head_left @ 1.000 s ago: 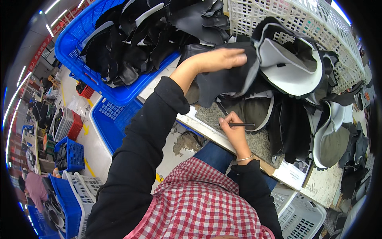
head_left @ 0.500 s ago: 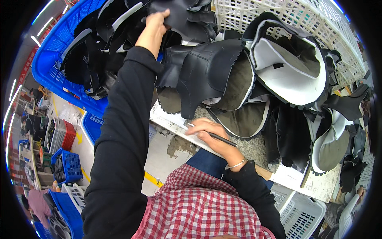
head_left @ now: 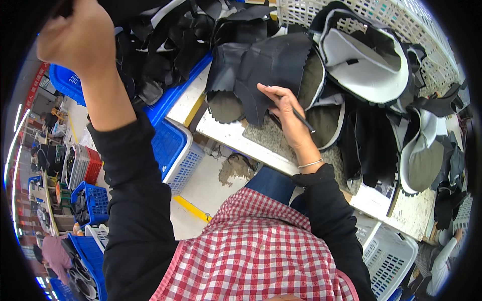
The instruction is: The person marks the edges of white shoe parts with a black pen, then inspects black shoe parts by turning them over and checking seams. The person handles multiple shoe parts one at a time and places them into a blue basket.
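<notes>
Black, scallop-edged leather pieces lie stacked on a speckled tabletop in the head camera's view, where a seated worker in a red-checked apron presses the right hand onto the topmost piece, fingers closed around a slim dark pen-like tool whose tip points away toward the wrist side. The left hand is raised far out over a blue crate heaped with more dark cut parts; it looks loosely closed, and something dark shows at its upper edge, but the frame's rim cuts it off, so what it grips, if anything, cannot be told. Judging by how things lie, the work seems mid-run: a heap sits in the crate, and a large pile of black-and-white shoe uppers rests against a white lattice basket at the right, with more uppers trailing down the tabletop, and which pile is finished cannot be told. No marking is legible on the piece under the right hand. The tool's working end is too thin to identify, the underside of the stack is hidden, and the fisheye edge blurs the aisle of crates at the lower left.
</notes>
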Tool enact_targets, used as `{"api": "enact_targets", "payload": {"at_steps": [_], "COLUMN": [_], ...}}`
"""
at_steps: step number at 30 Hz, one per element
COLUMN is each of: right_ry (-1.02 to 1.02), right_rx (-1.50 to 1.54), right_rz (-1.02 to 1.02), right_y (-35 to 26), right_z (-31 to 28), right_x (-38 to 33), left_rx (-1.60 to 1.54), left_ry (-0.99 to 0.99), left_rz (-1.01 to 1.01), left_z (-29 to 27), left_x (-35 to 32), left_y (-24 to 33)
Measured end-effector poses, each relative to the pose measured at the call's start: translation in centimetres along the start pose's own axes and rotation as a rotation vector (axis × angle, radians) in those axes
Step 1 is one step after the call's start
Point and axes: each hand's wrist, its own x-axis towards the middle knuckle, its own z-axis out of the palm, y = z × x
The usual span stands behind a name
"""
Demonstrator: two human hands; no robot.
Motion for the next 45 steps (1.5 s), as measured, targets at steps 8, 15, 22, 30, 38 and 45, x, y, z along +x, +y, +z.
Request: {"api": "enact_targets", "payload": {"at_steps": [8,15,22,30,38,45], "right_ry": [0.183,0.216,0.186,0.217,0.223,0.23], "right_rx": [-0.128,-0.096,-0.47,-0.666,-0.804,-0.731], "right_rz": [0.153,0.213,0.147,0.153,0.14,0.161], "right_y": [-1.4,0.8,4.2,4.8,4.9,5.0], "right_z": [-3.6,-3.2,-1.2,-0.6,-0.6,-0.6], "right_x": [-8.5,-9.1,-6.3,-5.6,-5.5,-5.7], "left_rx": [-0.617,-0.785,-0.562,-0.552,-0.536,-0.525], "left_ry": [-1.407,-1.404,-1.293,-1.289,-1.27,-1.265], "left_rz": [-1.071,-0.893,-0.88,-0.89,-0.903,-0.917], "left_z": [-1.6,-1.1,-0.7,-0.4,-0.5,-0.5], "left_x": [-19.3,-28.6,-30.1,-30.9,-31.0,-31.4], "left_y": [11.9,15.8,17.7,17.4,17.5,17.6]}}
